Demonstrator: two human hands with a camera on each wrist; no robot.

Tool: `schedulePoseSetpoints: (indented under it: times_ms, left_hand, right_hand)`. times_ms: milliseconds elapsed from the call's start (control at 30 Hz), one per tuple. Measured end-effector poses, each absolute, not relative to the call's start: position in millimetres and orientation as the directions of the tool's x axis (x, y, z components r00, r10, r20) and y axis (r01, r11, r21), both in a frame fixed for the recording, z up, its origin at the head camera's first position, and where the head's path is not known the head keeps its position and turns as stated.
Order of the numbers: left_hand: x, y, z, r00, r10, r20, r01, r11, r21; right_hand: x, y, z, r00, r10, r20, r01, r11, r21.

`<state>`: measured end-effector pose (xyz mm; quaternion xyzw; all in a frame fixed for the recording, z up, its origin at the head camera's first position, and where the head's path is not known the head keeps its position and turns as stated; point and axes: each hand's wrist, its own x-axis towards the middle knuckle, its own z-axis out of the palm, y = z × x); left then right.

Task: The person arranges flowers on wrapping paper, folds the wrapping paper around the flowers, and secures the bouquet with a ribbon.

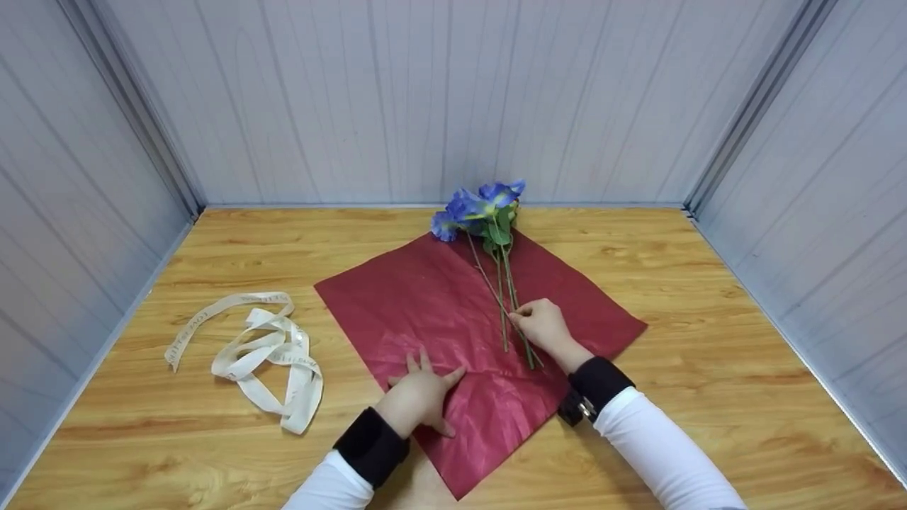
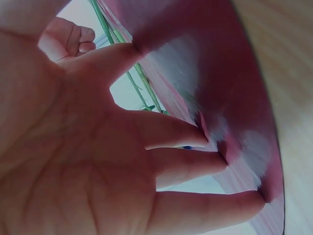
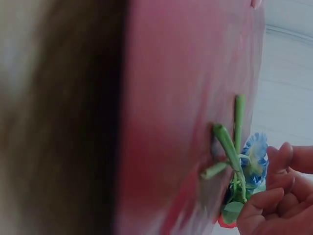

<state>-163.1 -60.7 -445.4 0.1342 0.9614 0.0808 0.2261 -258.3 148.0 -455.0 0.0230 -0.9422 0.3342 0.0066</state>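
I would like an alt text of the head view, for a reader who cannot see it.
A person's right hand is curled at the stems of blue flowers laid on a dark red sheet; the left hand rests spread on the sheet. To the left, a loose white ribbon lies on the wood-grain table.

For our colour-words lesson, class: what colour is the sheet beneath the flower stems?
The sheet is deep red, showing best in the head view.

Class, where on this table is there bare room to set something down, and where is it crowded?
Widest: the wood between red paper, right sleeve and right wall. Smaller: behind the ribbon, toward the back wall. Crowded: the paper, under flower stems, left hand and right hand.
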Motion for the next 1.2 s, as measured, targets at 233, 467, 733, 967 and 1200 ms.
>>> schedulePoseSetpoints:
  times_ms: [233,467,733,967,1200]
  left_hand:
    - [-163.0,-59.6,-445.6,-0.860,0.288,-0.422,0.211,0.952,0.221]
    - [-163.5,-59.5,-445.7,-0.857,0.287,-0.428,0.207,0.952,0.225]
    - [-163.1,-59.5,-445.7,-0.859,0.289,-0.423,0.215,0.953,0.214]
    - [-162.3,-58.7,-443.7,-0.861,0.283,-0.423,0.218,0.956,0.197]
    - [-161.3,-59.5,-443.1,-0.861,0.290,-0.418,0.223,0.954,0.202]
  right_hand:
    - [-258.6,149.4,-459.1,-0.999,-0.045,0.004,-0.037,0.763,-0.645]
    - [-258.6,150.3,-458.3,-0.999,-0.052,0.009,-0.046,0.787,-0.615]
    - [-259.0,150.0,-458.3,-0.997,-0.056,-0.049,-0.016,0.801,-0.599]
    - [-256.4,150.3,-457.3,-0.997,-0.057,-0.047,-0.017,0.801,-0.599]
    - [-252.1,155.6,-455.9,-0.997,-0.069,-0.022,-0.042,0.800,-0.599]
